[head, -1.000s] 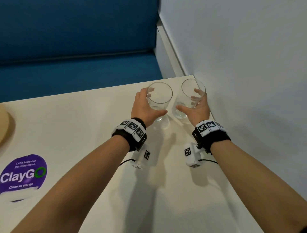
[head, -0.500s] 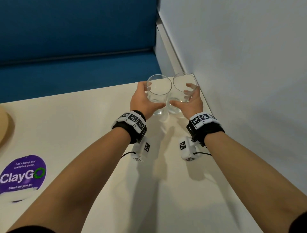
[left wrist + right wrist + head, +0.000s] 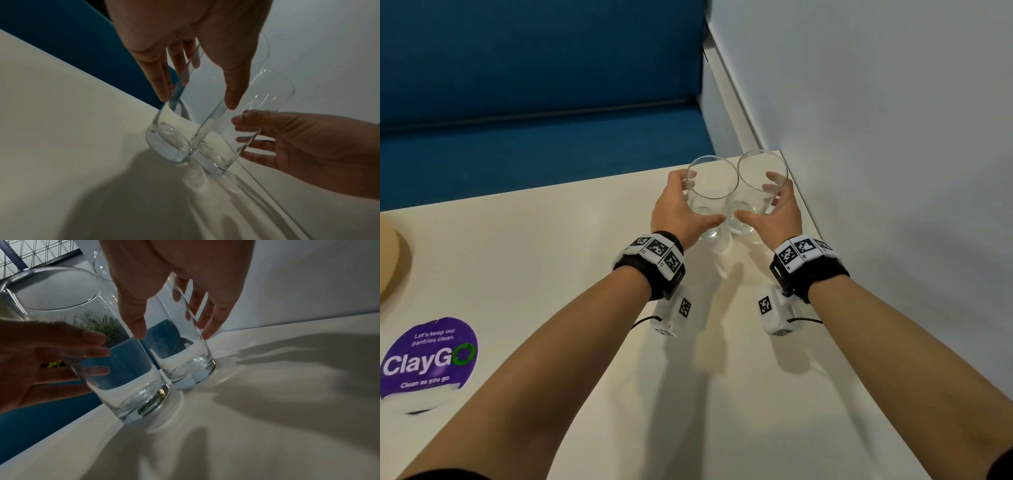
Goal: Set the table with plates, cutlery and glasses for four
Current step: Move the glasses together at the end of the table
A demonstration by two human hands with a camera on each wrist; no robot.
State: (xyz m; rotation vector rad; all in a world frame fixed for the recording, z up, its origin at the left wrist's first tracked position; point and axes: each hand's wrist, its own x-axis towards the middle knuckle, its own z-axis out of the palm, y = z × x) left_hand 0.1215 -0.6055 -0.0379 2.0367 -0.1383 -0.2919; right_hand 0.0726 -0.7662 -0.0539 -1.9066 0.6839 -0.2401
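Note:
Two tall clear glasses stand upright and touching at the far right corner of the white table (image 3: 551, 260). My left hand (image 3: 700, 202) holds the left glass (image 3: 712, 178), thumb on the near side and fingers round the far side. My right hand (image 3: 755, 198) holds the right glass (image 3: 762, 171) the same way. In the left wrist view the left hand (image 3: 197, 100) clasps the left glass (image 3: 176, 129) beside the right glass (image 3: 236, 123). In the right wrist view the right hand (image 3: 172, 335) clasps the right glass (image 3: 185, 356), with the left glass (image 3: 123, 378) nearer.
A white wall (image 3: 893, 137) runs along the table's right edge, close to the right glass. A blue bench (image 3: 534, 137) lies beyond the far edge. A purple ClayGo sticker (image 3: 428, 359) and the rim of a tan round object (image 3: 390, 260) are at the left.
Both hands have carried their glasses toward the far right corner and closer together. The glasses, apart a second ago, now touch side by side.

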